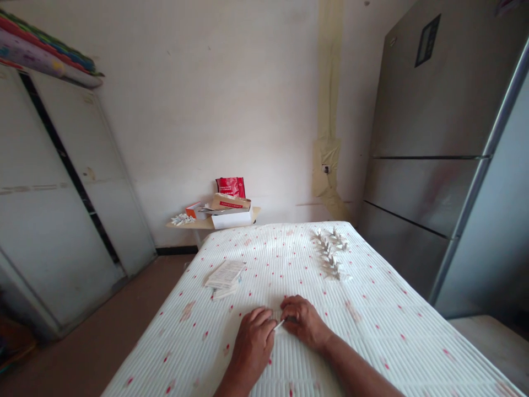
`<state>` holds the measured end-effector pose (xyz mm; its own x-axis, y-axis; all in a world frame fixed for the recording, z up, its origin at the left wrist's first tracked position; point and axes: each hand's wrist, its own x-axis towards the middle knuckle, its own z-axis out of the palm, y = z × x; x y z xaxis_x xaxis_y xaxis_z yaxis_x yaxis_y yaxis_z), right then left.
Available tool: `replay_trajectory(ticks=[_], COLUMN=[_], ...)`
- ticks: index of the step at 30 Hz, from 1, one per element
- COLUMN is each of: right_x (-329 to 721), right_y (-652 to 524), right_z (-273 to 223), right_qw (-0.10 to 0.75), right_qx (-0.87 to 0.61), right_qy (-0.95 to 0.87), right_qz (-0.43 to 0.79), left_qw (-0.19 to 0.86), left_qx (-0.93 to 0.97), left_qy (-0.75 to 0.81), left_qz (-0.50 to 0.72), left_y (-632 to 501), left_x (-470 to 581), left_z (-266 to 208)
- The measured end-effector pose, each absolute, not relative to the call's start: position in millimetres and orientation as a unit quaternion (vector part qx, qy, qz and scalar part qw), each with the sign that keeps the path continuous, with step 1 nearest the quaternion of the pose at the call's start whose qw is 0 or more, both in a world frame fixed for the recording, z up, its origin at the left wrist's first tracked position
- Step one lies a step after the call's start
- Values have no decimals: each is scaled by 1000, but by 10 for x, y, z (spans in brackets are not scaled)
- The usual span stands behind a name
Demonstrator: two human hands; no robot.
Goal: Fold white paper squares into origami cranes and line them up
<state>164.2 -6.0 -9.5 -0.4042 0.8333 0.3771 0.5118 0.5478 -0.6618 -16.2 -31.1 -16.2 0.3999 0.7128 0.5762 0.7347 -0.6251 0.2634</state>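
Observation:
Near the front of the bed-like surface, my left hand (254, 336) and my right hand (303, 322) face each other, fingers curled. A small piece of folded white paper (279, 325) shows as a thin strip between them, and the fingers of both hands close on it; most of it is hidden. Beyond my left hand lies a loose stack of printed paper sheets (226, 274). Farther off to the right, several small folded paper figures (330, 256), pointed like cranes, stand in rough rows.
A white quilted cover (198, 331) with red specks spreads under everything. Behind it, a low table (202, 224) bears a white box (232, 219), a red bag (231, 186) and more white folded pieces (182, 219). A grey fridge (421, 138) stands right, a cabinet (82, 165) left.

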Motion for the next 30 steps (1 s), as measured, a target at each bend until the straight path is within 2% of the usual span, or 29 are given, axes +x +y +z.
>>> replay_trajectory(ticks=[11, 15, 21, 30], right_x=[1633, 1638, 1657, 1653], right_y=[-66, -57, -19, -2], right_z=[-106, -102, -163, -185], right_qw=[362, 391, 412, 406], right_qx=[-423, -401, -445, -446], right_qy=[-796, -789, -745, -752], right_qz=[239, 252, 277, 265], left_qw=[26, 28, 21, 13], left_qx=[-841, -840, -837, -817], left_qy=[-424, -426, -434, -464], left_qz=[-334, -334, -333, -342], left_y=[-294, -308, -323, -283], left_x=[-173, -160, -161, -192], left_z=[-179, -133, -107, -198])
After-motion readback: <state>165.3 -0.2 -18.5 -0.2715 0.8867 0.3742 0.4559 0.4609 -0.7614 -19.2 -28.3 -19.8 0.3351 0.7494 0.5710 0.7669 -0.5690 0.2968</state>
